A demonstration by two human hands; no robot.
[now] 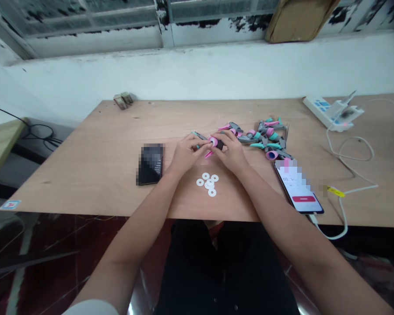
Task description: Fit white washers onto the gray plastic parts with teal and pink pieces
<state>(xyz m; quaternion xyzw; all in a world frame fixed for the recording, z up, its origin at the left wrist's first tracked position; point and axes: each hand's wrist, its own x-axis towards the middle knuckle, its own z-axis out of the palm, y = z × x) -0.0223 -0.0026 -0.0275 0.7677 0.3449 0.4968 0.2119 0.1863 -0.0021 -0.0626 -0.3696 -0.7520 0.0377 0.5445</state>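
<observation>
Above the middle of the table, both my hands are closed around one small plastic piece point(213, 141) with a round pink end and a dark section. My left hand point(188, 153) pinches at its pink end, while the fingers of my right hand point(230, 151) wrap the dark side. Exactly what the piece is cannot be made out. A pink tip and a teal-edged part show just beside the fingers. Nearer me lies a loose cluster of flat white rings point(209, 184) with centre holes. Beyond and right of my right hand is a heap of grey, teal and pink plastic parts point(265, 135).
A dark phone point(150, 164) lies left of my hands. On the right, a lit phone point(298, 188) is plugged into a white cable point(343, 218). A white power strip point(328, 113) sits at the back right, and small blocks point(123, 100) at the back left.
</observation>
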